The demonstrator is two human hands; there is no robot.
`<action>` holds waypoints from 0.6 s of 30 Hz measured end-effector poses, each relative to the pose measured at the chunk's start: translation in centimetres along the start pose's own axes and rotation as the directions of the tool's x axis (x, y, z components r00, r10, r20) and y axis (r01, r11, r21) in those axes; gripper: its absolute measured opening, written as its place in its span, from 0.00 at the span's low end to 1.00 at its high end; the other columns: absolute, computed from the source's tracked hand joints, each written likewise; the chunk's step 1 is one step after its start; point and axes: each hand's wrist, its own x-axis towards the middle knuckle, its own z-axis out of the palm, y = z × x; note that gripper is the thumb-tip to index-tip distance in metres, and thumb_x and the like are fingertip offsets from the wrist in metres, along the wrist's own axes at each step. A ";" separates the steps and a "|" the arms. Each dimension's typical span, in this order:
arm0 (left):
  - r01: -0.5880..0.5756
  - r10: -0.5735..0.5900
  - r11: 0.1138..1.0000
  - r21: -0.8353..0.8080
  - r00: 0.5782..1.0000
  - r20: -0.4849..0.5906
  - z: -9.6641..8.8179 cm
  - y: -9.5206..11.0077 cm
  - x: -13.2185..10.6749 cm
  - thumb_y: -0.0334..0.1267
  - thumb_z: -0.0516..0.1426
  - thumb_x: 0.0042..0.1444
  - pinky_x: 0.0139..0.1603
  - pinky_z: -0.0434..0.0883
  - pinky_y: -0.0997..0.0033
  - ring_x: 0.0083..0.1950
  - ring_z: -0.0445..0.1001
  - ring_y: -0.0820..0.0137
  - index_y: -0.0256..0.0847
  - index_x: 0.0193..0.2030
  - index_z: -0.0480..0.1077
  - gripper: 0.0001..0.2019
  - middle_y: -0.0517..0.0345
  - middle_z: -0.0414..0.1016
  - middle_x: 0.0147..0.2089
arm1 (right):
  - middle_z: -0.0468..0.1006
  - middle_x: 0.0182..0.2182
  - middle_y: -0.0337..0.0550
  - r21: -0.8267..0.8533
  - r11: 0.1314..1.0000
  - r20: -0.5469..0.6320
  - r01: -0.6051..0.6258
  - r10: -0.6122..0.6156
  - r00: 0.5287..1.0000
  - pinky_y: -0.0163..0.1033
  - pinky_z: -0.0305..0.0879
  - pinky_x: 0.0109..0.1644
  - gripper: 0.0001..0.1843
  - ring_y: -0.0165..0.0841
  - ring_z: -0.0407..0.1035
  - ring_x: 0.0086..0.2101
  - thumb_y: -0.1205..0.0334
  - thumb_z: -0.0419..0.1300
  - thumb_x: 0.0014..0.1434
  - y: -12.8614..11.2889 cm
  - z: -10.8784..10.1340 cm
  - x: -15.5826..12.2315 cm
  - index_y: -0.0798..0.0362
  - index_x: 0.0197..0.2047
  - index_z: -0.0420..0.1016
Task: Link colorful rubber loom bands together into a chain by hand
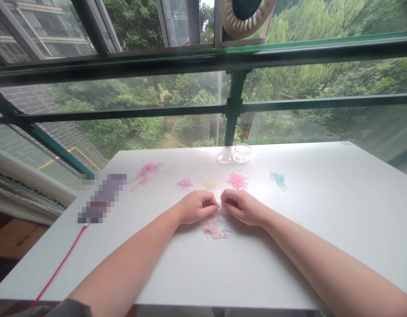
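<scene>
Both hands are close together over the middle of the white table (pixel 265 264). My left hand (pixel 196 206) is closed, thumb and forefinger pinched; any small thing between the tips is too small to make out. Just to its right, my right hand (pixel 244 207) is closed in a similar pinch, what it holds hidden. Below the fingertips lies a mixed pile of thin coloured strands (pixel 216 229), resembling small rubber bands. Beyond the hands are separate little piles: purple strands (pixel 184 183), yellow strands (pixel 210 184), pink strands (pixel 237 180) and teal strands (pixel 278 180).
A clear round container (pixel 242 153) stands at the far edge beside its flat clear lid (pixel 224 158). A looser pink and purple bundle (pixel 148 171) lies at back left. A pixelated object (pixel 102 200) with a red cable (pixel 60 266) sits left. Green-framed windows border the table.
</scene>
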 end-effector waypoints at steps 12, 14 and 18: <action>0.019 -0.020 1.000 -0.009 0.999 -0.037 0.1 0.2 0.0 0.36 0.52 0.50 0.31 0.63 0.77 0.29 0.65 0.76 0.39 0.33 0.68 0.06 0.61 0.69 0.28 | 0.62 0.20 0.34 0.120 0.991 -0.076 -0.060 0.070 0.995 0.31 0.52 0.25 0.03 0.24 0.55 0.21 0.65 0.51 0.54 0.7 0.0 0.1 0.53 0.31 0.65; 0.026 -0.027 0.999 -0.020 0.999 -0.030 0.1 0.2 0.0 0.36 0.52 0.50 0.30 0.63 0.77 0.29 0.65 0.76 0.39 0.33 0.68 0.06 0.61 0.69 0.28 | 0.62 0.19 0.34 0.160 0.985 -0.102 -0.068 0.085 0.991 0.31 0.52 0.25 0.03 0.24 0.55 0.21 0.64 0.51 0.54 0.9 0.0 0.1 0.53 0.31 0.64; 0.032 -0.033 0.999 -0.030 0.999 -0.025 0.0 0.2 0.0 0.35 0.52 0.50 0.30 0.62 0.77 0.28 0.65 0.76 0.39 0.31 0.68 0.05 0.61 0.68 0.27 | 0.62 0.19 0.34 0.216 0.973 -0.143 -0.080 0.112 0.983 0.32 0.53 0.24 0.03 0.25 0.56 0.20 0.63 0.52 0.54 1.4 0.0 0.2 0.53 0.31 0.64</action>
